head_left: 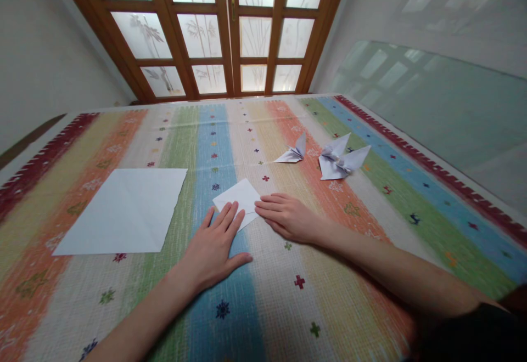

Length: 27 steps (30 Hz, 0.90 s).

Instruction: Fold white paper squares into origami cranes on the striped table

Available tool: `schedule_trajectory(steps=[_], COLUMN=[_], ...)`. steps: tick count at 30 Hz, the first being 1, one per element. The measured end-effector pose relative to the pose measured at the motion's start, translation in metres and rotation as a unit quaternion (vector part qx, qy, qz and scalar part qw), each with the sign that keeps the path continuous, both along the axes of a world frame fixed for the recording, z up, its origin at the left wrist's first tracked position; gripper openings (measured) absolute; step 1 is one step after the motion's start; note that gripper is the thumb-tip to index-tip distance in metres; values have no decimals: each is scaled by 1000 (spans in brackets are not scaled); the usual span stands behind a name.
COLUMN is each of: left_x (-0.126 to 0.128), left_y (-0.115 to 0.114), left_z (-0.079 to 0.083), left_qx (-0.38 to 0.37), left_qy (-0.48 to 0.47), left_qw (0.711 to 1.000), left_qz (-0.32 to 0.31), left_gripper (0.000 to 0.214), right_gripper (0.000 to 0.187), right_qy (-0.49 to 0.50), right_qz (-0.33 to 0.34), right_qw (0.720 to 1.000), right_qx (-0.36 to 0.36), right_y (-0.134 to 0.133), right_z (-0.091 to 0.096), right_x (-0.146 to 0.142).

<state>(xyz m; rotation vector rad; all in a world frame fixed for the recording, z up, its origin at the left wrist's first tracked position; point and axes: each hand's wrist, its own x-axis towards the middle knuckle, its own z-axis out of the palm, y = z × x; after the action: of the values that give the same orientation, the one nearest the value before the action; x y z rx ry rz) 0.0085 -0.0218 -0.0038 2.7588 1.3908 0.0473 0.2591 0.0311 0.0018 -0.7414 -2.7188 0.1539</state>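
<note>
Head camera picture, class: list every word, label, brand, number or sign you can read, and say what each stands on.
No readable words, labels, brands or numbers.
Tablecloth: printed motifs such as crosses, no lettering.
Large paper sheet, small folded paper and folded paper figures: no writing visible.
Door panes: plant designs only.

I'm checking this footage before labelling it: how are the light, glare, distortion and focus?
Head view: bright backlight from the door panes, partly washed out; head view: window-like reflections on the pale panel at right; head view: door frames splay outward, suggesting wide-angle stretch; head view: both the left hand and right hand look fairly sharp on the folded paper.
</note>
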Motion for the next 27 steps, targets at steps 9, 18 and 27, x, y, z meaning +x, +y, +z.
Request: schedule_trajectory(steps=[9, 18, 27], left_x=[-13, -20, -25], left_y=[-5, 2, 8], left_z=[0, 4, 13], left_qx=[9, 56, 106], left_qy=[-19, -14, 0], left_qw=[1000, 998, 994], left_qz=[-3, 24, 37], left_gripper=[86, 59, 45], right_gripper=[26, 34, 3], right_qy=[103, 38, 25], right_qz=[-110, -193, -200], right_qw=[981, 971, 961], right_qx=[-121, -138, -190], right_y=[34, 67, 74], right_z=[22, 19, 30], right_x=[-23, -71, -63])
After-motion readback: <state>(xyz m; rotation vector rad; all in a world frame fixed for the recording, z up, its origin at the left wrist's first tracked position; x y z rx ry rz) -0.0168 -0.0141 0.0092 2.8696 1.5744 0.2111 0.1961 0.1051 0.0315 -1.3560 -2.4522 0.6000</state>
